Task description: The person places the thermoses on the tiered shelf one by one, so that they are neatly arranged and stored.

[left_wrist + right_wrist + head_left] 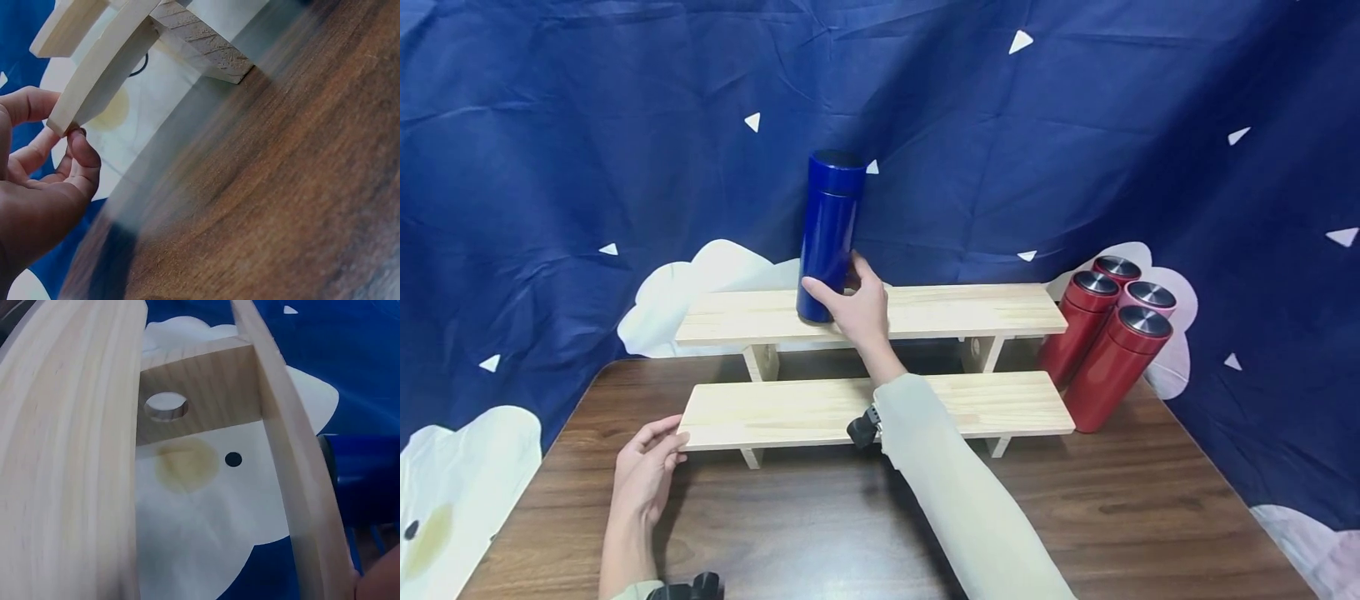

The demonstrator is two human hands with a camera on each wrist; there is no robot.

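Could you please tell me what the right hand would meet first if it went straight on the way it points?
Beyond the blue bottle it holds, the right hand would probably meet the blue cloth behind the upper shelf; depth is unclear.

The left hand (47, 197) pinches the end of a pale, flat wooden board (94, 81) between thumb and fingers. Under the board, a pale wooden support block (203, 47) meets the dark brown, wood-grained table (281, 175). A second pale wooden board (67, 28) shows at upper left, before blue-and-white cloth (20, 37).

Pale sleeves (958, 492) adjoin black wrist cameras (863, 427).
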